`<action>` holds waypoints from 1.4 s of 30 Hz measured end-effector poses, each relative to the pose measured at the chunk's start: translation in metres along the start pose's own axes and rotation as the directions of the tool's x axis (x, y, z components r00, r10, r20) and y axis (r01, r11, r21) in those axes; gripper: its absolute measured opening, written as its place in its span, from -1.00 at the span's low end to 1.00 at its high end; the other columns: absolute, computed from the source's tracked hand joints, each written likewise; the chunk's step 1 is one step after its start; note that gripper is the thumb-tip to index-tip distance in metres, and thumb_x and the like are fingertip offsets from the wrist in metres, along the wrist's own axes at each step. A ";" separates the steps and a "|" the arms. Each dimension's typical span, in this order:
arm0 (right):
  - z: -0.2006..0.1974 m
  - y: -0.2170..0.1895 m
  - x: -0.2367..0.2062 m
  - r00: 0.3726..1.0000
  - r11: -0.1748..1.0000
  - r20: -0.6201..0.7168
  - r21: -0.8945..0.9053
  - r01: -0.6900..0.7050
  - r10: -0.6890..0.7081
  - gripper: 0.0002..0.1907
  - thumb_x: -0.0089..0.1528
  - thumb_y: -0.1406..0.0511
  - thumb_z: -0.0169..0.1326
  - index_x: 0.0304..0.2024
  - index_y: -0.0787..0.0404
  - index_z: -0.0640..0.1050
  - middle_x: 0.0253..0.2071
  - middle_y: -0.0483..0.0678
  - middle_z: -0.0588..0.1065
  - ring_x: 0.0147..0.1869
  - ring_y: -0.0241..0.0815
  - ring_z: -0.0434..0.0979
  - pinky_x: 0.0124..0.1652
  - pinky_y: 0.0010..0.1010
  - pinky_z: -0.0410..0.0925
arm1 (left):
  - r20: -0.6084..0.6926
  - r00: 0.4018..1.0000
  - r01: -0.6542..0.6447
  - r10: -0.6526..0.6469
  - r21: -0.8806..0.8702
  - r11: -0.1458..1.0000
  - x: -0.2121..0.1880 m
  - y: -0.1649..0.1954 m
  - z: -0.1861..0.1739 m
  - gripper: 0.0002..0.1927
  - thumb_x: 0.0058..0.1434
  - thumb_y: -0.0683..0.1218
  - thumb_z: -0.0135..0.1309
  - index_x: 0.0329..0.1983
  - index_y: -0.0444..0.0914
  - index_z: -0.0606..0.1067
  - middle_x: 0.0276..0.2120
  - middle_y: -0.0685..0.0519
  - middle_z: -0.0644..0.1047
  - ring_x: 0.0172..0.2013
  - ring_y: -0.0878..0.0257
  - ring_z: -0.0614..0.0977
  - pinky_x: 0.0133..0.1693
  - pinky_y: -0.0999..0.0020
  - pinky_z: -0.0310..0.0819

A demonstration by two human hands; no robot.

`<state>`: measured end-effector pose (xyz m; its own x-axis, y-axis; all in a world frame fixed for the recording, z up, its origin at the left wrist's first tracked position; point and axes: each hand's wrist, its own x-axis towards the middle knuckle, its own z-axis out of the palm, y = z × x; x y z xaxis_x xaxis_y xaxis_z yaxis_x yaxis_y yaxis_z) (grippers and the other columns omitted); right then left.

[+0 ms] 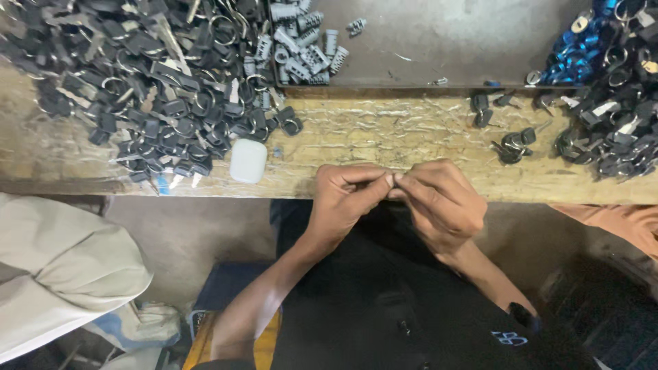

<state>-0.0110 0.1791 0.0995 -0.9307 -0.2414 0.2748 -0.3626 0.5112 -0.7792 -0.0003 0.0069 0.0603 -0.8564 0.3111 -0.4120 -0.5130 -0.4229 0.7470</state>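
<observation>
Wooden desk (384, 137): large heap of black-headed keys (157, 89) at left, grey lock cylinders (301, 48) behind. Left hand (343, 195) and right hand (439, 202) meet fingertip to fingertip at the near edge, each grip pinched shut on a small part (392, 183), mostly hidden. Best handled close over the desk, pinch kept firm.

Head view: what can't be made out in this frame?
- Whatever the left hand and right hand pinch between them: hidden by the fingertips.
- Large pile of black-headed keys: cut off by the top and left edges.
- Blue rings and dark pile: cut off at the right edge.
- Grey cylinders: too small for detail.
</observation>
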 end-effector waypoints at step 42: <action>-0.006 0.056 0.105 0.983 0.937 0.141 -0.343 -0.062 0.116 -0.75 0.36 0.58 0.23 0.07 0.33 0.57 -0.03 0.10 0.53 -0.07 -0.03 0.60 -0.10 -0.34 0.43 | -0.169 0.978 0.009 -0.122 -0.551 0.835 0.021 0.003 -0.017 -0.86 0.44 -0.22 -0.03 -0.17 -0.43 0.48 -0.28 -0.08 0.55 -0.56 0.40 0.36 -0.55 0.46 0.18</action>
<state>-0.1289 0.1875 0.0884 -0.9505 -0.2942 0.1001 -0.2989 0.7770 -0.5541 -0.0212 -0.0024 0.0449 -0.7851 0.2118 -0.5820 -0.4676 -0.8189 0.3328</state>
